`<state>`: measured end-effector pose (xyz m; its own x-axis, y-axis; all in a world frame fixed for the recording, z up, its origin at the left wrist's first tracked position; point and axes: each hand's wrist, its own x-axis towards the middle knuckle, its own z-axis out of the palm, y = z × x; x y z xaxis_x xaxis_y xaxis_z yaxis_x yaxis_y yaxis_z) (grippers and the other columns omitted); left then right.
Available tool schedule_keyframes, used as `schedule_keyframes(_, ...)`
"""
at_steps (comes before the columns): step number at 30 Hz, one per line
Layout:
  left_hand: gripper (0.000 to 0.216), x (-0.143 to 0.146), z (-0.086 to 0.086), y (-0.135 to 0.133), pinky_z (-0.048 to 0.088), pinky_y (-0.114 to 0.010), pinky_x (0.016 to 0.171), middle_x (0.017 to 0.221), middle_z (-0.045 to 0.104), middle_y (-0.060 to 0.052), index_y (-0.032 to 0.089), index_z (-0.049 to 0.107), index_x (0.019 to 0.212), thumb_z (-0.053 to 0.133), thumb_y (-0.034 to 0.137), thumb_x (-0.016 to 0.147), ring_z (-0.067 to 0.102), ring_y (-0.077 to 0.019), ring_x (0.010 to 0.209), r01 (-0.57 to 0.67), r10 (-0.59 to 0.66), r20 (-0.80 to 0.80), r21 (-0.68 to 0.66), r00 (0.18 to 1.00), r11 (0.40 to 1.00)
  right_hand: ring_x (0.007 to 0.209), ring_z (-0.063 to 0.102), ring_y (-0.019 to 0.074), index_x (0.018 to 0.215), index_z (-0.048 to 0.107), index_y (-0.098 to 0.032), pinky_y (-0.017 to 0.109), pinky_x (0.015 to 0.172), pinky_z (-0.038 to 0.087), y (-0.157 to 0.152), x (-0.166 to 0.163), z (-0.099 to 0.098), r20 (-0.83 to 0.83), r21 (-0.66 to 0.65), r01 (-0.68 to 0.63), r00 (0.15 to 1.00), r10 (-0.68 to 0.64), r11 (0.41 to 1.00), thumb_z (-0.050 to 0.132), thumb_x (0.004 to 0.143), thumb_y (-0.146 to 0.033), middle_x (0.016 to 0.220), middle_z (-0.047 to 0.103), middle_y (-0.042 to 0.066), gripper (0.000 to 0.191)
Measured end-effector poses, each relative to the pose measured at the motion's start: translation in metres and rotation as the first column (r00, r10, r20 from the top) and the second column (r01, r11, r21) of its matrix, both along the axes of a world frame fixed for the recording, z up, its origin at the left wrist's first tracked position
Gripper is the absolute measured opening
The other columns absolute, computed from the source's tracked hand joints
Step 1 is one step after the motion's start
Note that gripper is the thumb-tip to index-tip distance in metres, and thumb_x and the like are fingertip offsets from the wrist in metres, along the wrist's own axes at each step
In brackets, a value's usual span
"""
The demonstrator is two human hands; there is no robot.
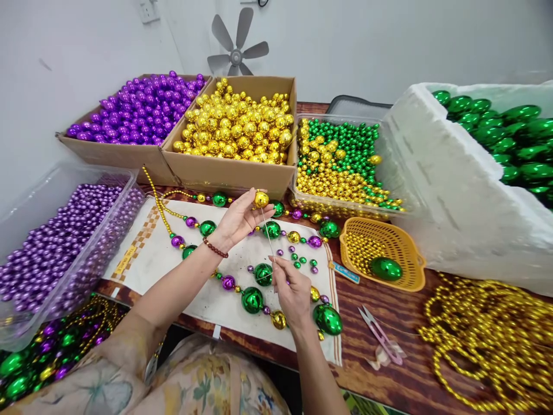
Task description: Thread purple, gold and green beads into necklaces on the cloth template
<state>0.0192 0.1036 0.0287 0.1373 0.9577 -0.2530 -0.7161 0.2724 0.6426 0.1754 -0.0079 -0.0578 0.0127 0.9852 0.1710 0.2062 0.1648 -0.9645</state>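
Note:
My left hand [242, 219], with a beaded bracelet at the wrist, holds a shiny gold bead [261, 199] between thumb and fingers. A thin pale thread [268, 233] runs from that bead down to my right hand [291, 288], whose thumb and fingers pinch it. Under my hands, strands of green, purple and gold beads lie on a white cloth [173, 276]. A large green bead [262, 274] sits just left of my right fingers. Several small loose green and purple beads [297, 259] lie to the right of the thread.
Behind stand cardboard boxes of purple beads [142, 109] and gold beads [237, 127], and a clear tub [345, 118]. A yellow basket [410, 253], pink-handled thread snips [380, 334], gold bead strings [479, 346] and a white foam box [449, 202] are at right. A purple-bead tub [64, 242] stands left.

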Motion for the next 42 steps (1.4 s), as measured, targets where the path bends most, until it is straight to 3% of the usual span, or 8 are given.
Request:
schedule_keyframes(7, 0.019, 0.003, -0.006, -0.018, 0.056, -0.038, 0.095, 0.096, 0.071, -0.004, 0.017, 0.069, 0.103, 0.068, 0.032, 0.091, 0.073, -0.0162, 0.088, 0.049, -0.038, -0.114, 0.095, 0.993, 0.994, 0.046, 0.050, 0.0104, 0.102, 0.072, -0.018, 0.023, 0.047, 0.041, 0.005, -0.010, 0.003, 0.012, -0.008, 0.042, 0.999, -0.042, 0.999, 0.051, 0.096, -0.036, 0.057, 0.058, -0.003, 0.029)
schedule_keyframes(14, 0.034, 0.007, -0.020, -0.033, 0.056, -0.035, 0.087, 0.106, 0.073, -0.009, 0.018, 0.071, 0.110, 0.075, 0.040, 0.083, 0.071, -0.0180, 0.090, 0.346, -0.277, -0.394, 0.113, 0.876, 0.931, 0.049, 0.051, 0.0102, 0.098, 0.068, -0.019, 0.023, 0.048, 0.042, 0.019, -0.008, 0.021, -0.155, -0.121, 0.042, 0.986, -0.061, 0.992, 0.052, 0.095, -0.039, 0.061, 0.055, -0.004, 0.025)
schedule_keyframes(18, 0.036, -0.010, -0.032, -0.018, 0.055, -0.032, 0.086, 0.107, 0.072, -0.009, 0.019, 0.067, 0.115, 0.068, 0.043, 0.088, 0.070, -0.0162, 0.089, 0.135, -0.017, -0.572, 0.164, 0.820, 0.977, 0.055, 0.057, 0.0108, 0.105, 0.066, -0.019, 0.023, 0.052, 0.047, 0.016, 0.010, 0.022, -0.299, -0.181, 0.005, 0.952, -0.060, 0.983, 0.057, 0.091, -0.038, 0.068, 0.060, -0.003, 0.025)
schedule_keyframes(22, 0.028, -0.031, -0.054, -0.014, 0.054, -0.029, 0.084, 0.103, 0.073, -0.008, 0.016, 0.069, 0.107, 0.065, 0.037, 0.089, 0.069, -0.0163, 0.086, 0.166, 0.082, -0.810, 0.217, 0.581, 0.962, 0.059, 0.060, 0.0128, 0.107, 0.064, -0.019, 0.025, 0.053, 0.047, 0.005, 0.024, 0.011, -0.299, -0.213, 0.039, 0.949, -0.103, 0.976, 0.061, 0.090, -0.039, 0.073, 0.067, 0.000, 0.027)
schedule_keyframes(28, 0.022, -0.041, -0.065, -0.020, 0.051, -0.035, 0.089, 0.106, 0.075, -0.008, 0.018, 0.072, 0.102, 0.054, 0.028, 0.093, 0.068, -0.0222, 0.094, 0.311, 0.188, -0.982, 0.177, -0.007, 0.934, 0.056, 0.062, 0.0130, 0.092, 0.067, -0.018, 0.025, 0.052, 0.045, -0.001, 0.027, -0.006, -0.340, -0.220, 0.138, 0.917, -0.209, 0.966, 0.067, 0.087, -0.040, 0.079, 0.074, 0.004, 0.023)
schedule_keyframes(31, 0.024, -0.039, -0.062, -0.018, 0.050, -0.037, 0.089, 0.107, 0.075, -0.010, 0.016, 0.072, 0.104, 0.052, 0.025, 0.095, 0.068, -0.0238, 0.094, 0.380, 0.199, -0.970, 0.132, -0.142, 0.915, 0.054, 0.064, 0.0138, 0.087, 0.068, -0.016, 0.024, 0.048, 0.041, -0.001, 0.027, -0.008, -0.384, -0.266, 0.196, 0.876, -0.290, 0.944, 0.071, 0.083, -0.040, 0.079, 0.075, 0.006, 0.024)
schedule_keyframes(37, 0.026, -0.012, -0.075, -0.021, 0.050, -0.034, 0.090, 0.107, 0.071, -0.009, 0.017, 0.070, 0.108, 0.046, 0.021, 0.098, 0.065, -0.0217, 0.098, 0.704, 0.265, -0.948, 0.066, -0.177, 0.707, 0.053, 0.061, 0.0139, 0.081, 0.072, -0.016, 0.026, 0.049, 0.042, -0.005, 0.028, -0.008, -0.395, -0.290, 0.240, 0.852, -0.345, 0.926, 0.074, 0.079, -0.041, 0.076, 0.075, 0.006, 0.025)
schedule_keyframes(42, 0.029, 0.018, -0.083, -0.020, 0.047, -0.030, 0.077, 0.112, 0.065, -0.011, 0.016, 0.067, 0.115, 0.044, 0.018, 0.098, 0.063, -0.0204, 0.092, 0.846, 0.327, -0.912, -0.038, -0.246, 0.531, 0.051, 0.050, 0.0116, 0.079, 0.075, -0.017, 0.027, 0.052, 0.040, -0.010, 0.033, -0.011, -0.365, -0.232, 0.269, 0.867, -0.340, 0.935, 0.074, 0.081, -0.036, 0.063, 0.068, 0.000, 0.019)
